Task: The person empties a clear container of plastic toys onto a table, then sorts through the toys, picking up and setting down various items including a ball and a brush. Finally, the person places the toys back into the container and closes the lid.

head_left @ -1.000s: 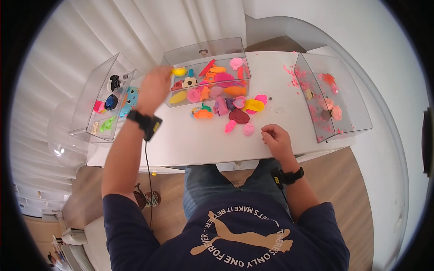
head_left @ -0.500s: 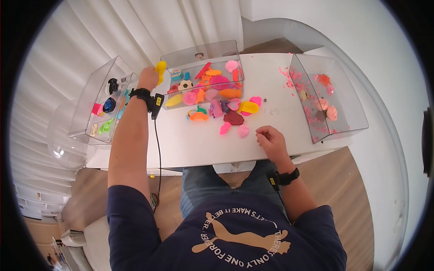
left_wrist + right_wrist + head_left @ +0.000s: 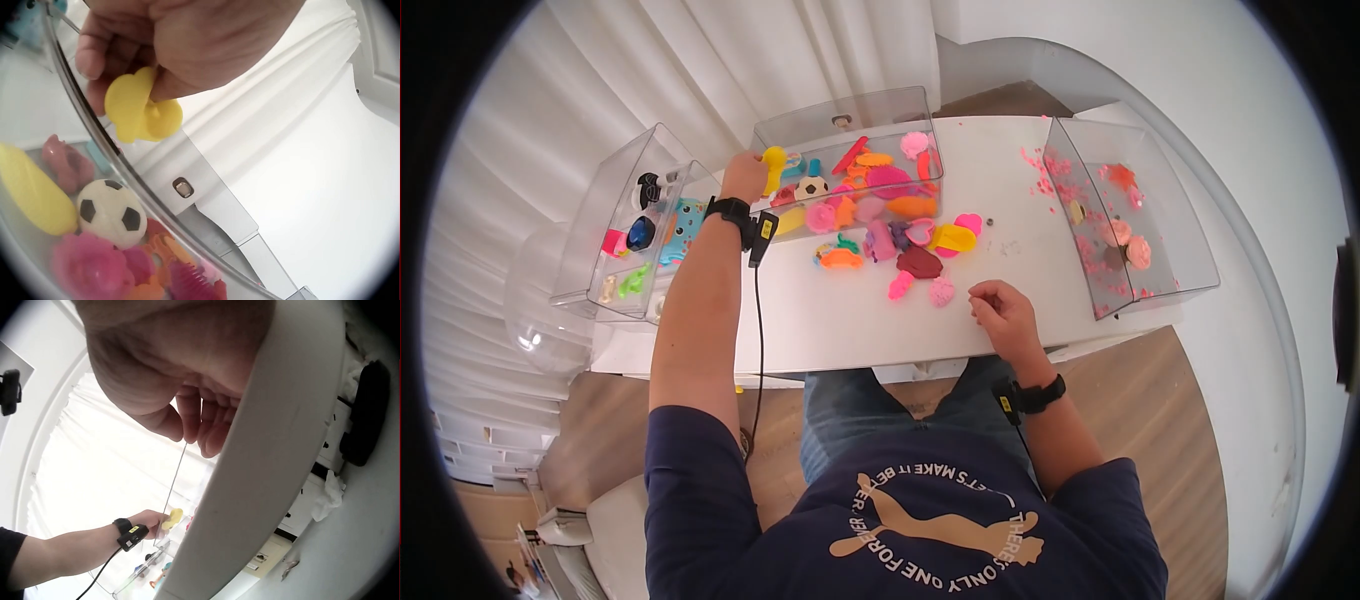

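My left hand (image 3: 743, 178) pinches a yellow plastic toy (image 3: 142, 107) with rounded lobes between thumb and fingers. It is at the left end of the middle clear bin (image 3: 840, 118), right by the rim in the left wrist view. Inside that bin, a toy soccer ball (image 3: 112, 214), a yellow elongated toy (image 3: 36, 190) and a pink flower-shaped toy (image 3: 94, 265) lie below the hand. My right hand (image 3: 1005, 315) rests near the table's front edge, its fingers loosely curled and holding nothing. Closest to it is a round pink toy (image 3: 941, 291).
Several toys, including a dark red one (image 3: 920, 263) and an orange one (image 3: 840, 259), lie in front of the middle bin on the white table (image 3: 800, 325). A left clear bin (image 3: 605, 215) holds several toys. Pink bits lie in and beside the right clear bin (image 3: 1180, 250).
My left hand lifted the yellow toy up and left over the middle bin's end, then brought it slightly down and right, turning it more upright. My right hand stays near the table edge.
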Motion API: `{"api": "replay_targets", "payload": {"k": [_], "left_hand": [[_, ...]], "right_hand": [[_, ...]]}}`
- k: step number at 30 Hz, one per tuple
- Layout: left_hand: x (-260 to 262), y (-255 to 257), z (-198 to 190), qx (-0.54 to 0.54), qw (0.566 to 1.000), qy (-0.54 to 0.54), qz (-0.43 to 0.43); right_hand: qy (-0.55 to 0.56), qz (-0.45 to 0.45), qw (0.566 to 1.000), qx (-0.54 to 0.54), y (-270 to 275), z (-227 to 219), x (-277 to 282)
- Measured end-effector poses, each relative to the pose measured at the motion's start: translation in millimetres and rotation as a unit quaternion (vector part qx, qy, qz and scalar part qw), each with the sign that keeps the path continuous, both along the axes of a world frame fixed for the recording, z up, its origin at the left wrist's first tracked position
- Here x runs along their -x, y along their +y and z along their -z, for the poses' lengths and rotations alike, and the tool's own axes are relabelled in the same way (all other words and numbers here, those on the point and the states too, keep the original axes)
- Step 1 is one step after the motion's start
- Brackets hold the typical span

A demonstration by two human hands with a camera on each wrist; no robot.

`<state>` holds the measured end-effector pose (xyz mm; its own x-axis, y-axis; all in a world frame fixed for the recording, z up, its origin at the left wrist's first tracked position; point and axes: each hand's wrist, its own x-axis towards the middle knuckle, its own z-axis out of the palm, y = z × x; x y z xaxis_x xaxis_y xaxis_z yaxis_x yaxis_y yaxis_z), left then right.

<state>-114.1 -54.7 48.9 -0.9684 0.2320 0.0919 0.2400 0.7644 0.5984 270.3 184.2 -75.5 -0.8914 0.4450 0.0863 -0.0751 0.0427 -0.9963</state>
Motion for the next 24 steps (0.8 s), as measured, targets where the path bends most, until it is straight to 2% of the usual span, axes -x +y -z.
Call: {"api": "replay_targets", "payload": {"k": [2, 5, 6, 8, 10, 12, 15, 18, 21, 24], "left_hand": [[3, 5, 8, 0.025, 0.998, 0.065, -0.012], [-6, 5, 10, 0.054, 0.951, 0.304, 0.033], [-11, 4, 9, 0.036, 0.959, 0.273, 0.062], [-61, 7, -10, 0.002, 0.971, 0.207, 0.122], [-96, 7, 3, -0.035, 0.966, 0.196, 0.167], [-132, 5, 8, 0.002, 0.960, 0.151, 0.237], [-150, -5, 41, 0.124, 0.906, 0.214, 0.343], [-155, -4, 59, 0.184, 0.907, 0.164, 0.341], [-155, -1, 67, 0.223, 0.897, 0.174, 0.340], [-150, 0, 76, 0.208, 0.897, 0.200, 0.336]], "right_hand": [[-0.004, -0.004, 1.000, -0.002, 1, 0, -1], [-0.007, -0.005, 1.000, -0.001, -1, -1, -1], [-0.007, -0.004, 1.000, -0.001, 0, -1, 0], [-0.001, -0.004, 1.000, -0.003, 0, -2, 0], [-0.003, -0.002, 1.000, 0.004, -1, -4, -1], [-0.010, -0.001, 1.000, 0.017, -2, -5, -1], [-0.023, -0.002, 1.000, 0.013, -1, -5, -1], [-0.017, -0.006, 1.000, 0.021, 0, -2, -1], [-0.025, 0.001, 1.000, 0.006, -1, -6, -1], [-0.031, 0.004, 0.999, -0.008, -1, -5, 0]]}}
